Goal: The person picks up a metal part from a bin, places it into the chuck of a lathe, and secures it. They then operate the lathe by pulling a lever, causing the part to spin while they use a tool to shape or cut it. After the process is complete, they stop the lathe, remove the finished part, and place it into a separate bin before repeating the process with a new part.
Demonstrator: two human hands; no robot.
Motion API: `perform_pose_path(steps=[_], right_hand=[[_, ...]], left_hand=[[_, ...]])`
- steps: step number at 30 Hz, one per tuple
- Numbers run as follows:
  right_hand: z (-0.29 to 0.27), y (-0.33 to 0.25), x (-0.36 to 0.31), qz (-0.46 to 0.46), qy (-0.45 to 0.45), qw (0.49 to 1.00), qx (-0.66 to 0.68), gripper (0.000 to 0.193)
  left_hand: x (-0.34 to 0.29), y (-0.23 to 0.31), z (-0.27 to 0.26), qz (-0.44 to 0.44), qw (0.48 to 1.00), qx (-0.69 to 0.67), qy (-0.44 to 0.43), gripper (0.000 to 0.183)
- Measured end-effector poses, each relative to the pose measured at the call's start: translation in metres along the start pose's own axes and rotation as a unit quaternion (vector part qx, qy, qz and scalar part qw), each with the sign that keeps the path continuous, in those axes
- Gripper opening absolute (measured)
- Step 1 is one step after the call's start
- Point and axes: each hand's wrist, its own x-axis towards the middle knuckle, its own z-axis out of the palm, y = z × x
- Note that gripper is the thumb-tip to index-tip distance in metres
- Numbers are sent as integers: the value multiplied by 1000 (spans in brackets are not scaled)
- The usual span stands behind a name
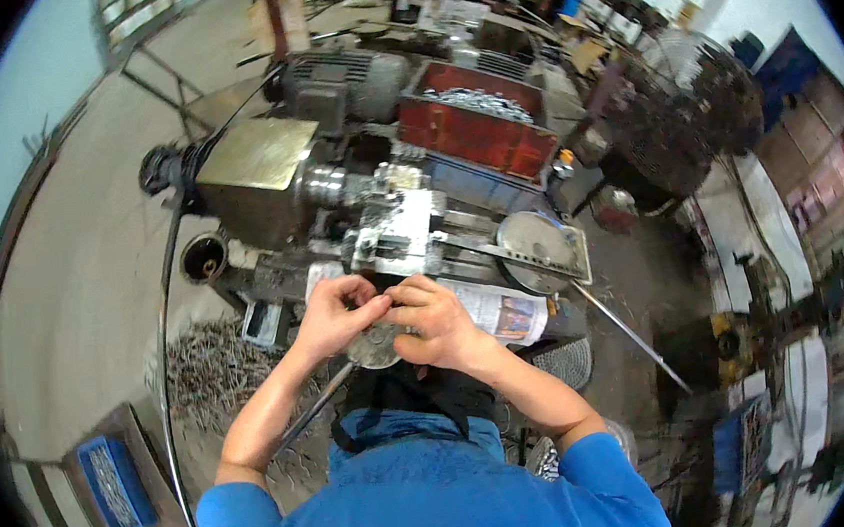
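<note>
My left hand (pixel 338 318) and my right hand (pixel 434 320) meet at their fingertips in front of the lathe (pixel 254 158). The left thumb and fingers are pinched together. My right fingers curl against them. Whatever sits between the fingertips is too small or hidden to make out. Just beneath the hands shows a round grey metal disc (pixel 374 349), partly covered by the right hand. Beyond the fingers lies the bright metal tool slide (pixel 399 230), with the shiny chuck (pixel 324 185) to its left. A printed newspaper sheet (pixel 494 311) lies right of my right hand.
A red metal box (pixel 471 137) of small metal parts stands behind the slide, near a motor (pixel 346 81). On the right is a round plate (pixel 537 238) under a perforated bar. Shavings (pixel 213 374) cover floor at left; a blue bin (pixel 117 483) of parts stands lower left.
</note>
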Motion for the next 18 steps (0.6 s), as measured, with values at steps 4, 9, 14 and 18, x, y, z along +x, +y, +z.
perform_pose_path(steps=[4,9,14,18], right_hand=[[4,-2,20,-29,-22,999,-6,34],[12,1,36,-58,-27,998,2,30],[7,12,50,-50,-45,998,-7,33],[0,57,90,-28,-83,988,-127,33]], left_hand=[[-3,-1,-17,-18,998,-58,14,26],[-2,-4,-27,-31,996,-77,18,22],[1,1,-53,-35,998,-26,-48,26],[-22,-8,-122,-46,992,87,75,24]])
